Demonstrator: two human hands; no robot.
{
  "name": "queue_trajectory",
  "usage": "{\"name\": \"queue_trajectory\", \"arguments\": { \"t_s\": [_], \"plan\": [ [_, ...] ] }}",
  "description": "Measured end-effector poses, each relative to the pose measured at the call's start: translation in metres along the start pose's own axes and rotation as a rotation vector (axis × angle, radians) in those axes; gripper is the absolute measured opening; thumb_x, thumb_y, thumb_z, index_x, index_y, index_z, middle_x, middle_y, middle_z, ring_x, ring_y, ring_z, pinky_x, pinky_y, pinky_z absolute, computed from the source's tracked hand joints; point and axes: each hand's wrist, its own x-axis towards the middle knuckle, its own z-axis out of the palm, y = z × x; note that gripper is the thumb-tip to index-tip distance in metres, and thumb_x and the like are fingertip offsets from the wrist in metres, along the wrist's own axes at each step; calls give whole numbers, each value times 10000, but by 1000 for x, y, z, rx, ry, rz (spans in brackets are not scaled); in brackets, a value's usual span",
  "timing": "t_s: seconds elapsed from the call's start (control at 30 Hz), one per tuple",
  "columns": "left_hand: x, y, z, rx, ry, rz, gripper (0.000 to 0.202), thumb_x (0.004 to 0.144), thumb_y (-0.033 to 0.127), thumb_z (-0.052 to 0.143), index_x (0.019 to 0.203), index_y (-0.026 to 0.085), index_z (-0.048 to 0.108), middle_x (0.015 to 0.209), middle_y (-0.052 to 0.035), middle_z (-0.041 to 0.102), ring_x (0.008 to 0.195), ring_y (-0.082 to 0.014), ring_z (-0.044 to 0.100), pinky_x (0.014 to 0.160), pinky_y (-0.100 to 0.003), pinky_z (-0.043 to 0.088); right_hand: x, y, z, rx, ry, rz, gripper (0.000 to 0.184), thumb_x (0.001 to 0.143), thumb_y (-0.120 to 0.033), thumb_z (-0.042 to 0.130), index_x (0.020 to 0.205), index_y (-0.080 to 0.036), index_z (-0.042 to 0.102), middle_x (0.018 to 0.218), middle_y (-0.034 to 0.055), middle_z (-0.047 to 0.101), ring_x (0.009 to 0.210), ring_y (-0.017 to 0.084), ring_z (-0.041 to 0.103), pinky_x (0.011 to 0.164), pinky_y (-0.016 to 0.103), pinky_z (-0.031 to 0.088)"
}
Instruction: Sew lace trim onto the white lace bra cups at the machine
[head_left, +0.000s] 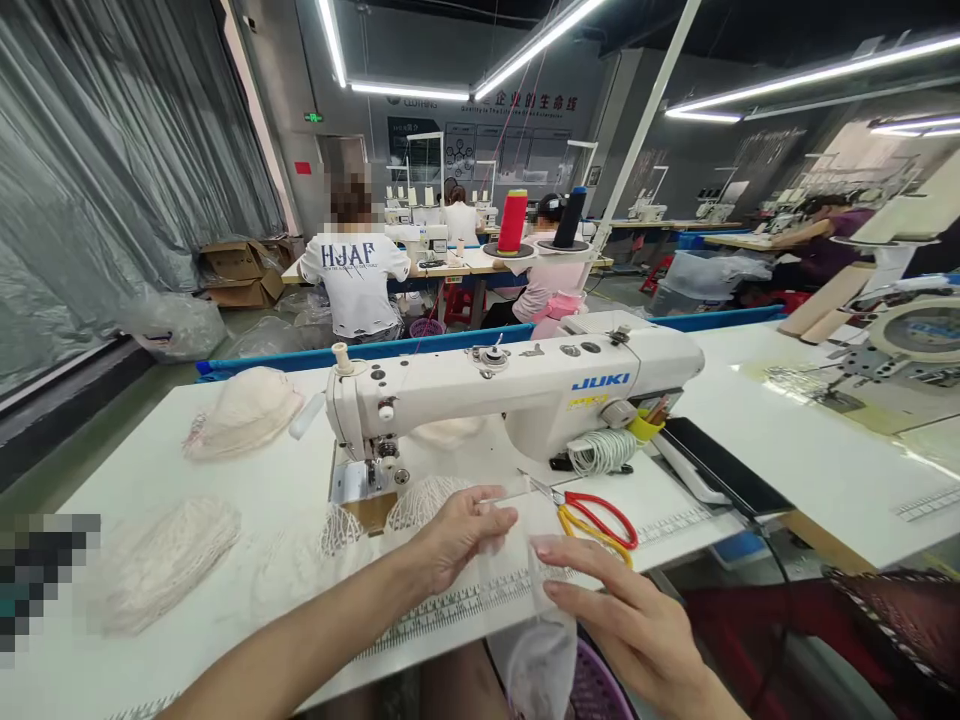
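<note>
My left hand is closed, thumb and index finger pinching the top of a sheer white piece of fabric in front of the sewing machine. The fabric hangs over the table's front edge. My right hand has its fingertips on the fabric's right side, and its thumb is hidden. Just behind the hands lie scissors with one red and one yellow handle. White lace pieces lie by the needle area, with sheer material left of my forearm.
Stacks of cream lace and a cream lace bundle rest on the left. A coiled white cord and a black tray lie right of the machine. A purple basket stands below the edge. Other people sit farther back.
</note>
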Motion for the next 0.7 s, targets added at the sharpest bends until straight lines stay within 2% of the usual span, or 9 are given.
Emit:
{"name": "queue_trajectory", "arguments": {
  "t_s": [0.1,0.2,0.3,0.37,0.4,0.5,0.57,0.63,0.7],
  "plan": [
    [-14,-1,-7,103,54,90,436,578,435,789,769,105,579,529,68,439,484,-49,355,532,-200,292,-9,-10,-11,82,-143,113,275,882,-151,501,1112,-272,588,1014,46,682,930,177,652,772,249,546],
    [-30,-4,-12,297,11,165,362,659,452,720,719,121,585,513,69,405,474,-52,319,492,-195,248,-16,-10,-13,135,-204,328,195,899,-340,500,1042,-274,616,869,22,692,720,157,661,634,222,545],
    [-45,-9,-10,522,-24,210,277,752,396,627,785,122,646,579,24,502,528,-77,386,502,-198,269,-11,-7,2,203,-96,486,487,844,-531,512,1246,-258,487,1130,91,610,868,203,630,750,309,532],
    [-55,-11,-7,673,-34,288,218,788,313,572,825,127,680,641,0,566,593,-95,439,546,-201,303,1,-6,20,323,-135,493,740,737,-573,626,1343,-232,373,1271,131,506,1094,258,532,908,384,458],
    [-61,-11,-6,738,-29,323,208,794,285,553,823,129,688,647,1,573,600,-96,443,552,-200,305,9,-5,28,420,-194,498,753,711,-561,659,1325,-218,390,1226,126,536,1103,258,524,918,387,445],
    [-85,-8,-13,870,82,350,228,812,301,528,774,134,677,542,36,494,512,-77,375,497,-199,262,27,-7,48,743,-381,646,427,761,-507,632,1016,-171,569,773,20,629,697,156,605,640,267,497],
    [-104,-8,-25,893,209,325,255,826,340,519,736,136,642,487,50,453,468,-73,353,474,-200,252,32,-9,53,881,-468,756,326,802,-481,591,801,-156,564,557,-42,541,474,88,497,481,201,411],
    [-122,-12,-38,859,271,261,270,845,362,497,734,142,606,464,50,468,453,-78,390,483,-197,287,33,-14,55,930,-481,789,317,826,-459,569,750,-152,548,510,-53,509,443,72,453,468,190,371],
    [-134,-21,-49,792,248,199,267,857,358,483,736,143,587,538,20,550,511,-91,471,532,-198,344,35,-20,57,898,-445,761,309,842,-452,549,763,-153,553,518,-49,508,470,79,454,485,195,364]
  ]
}}
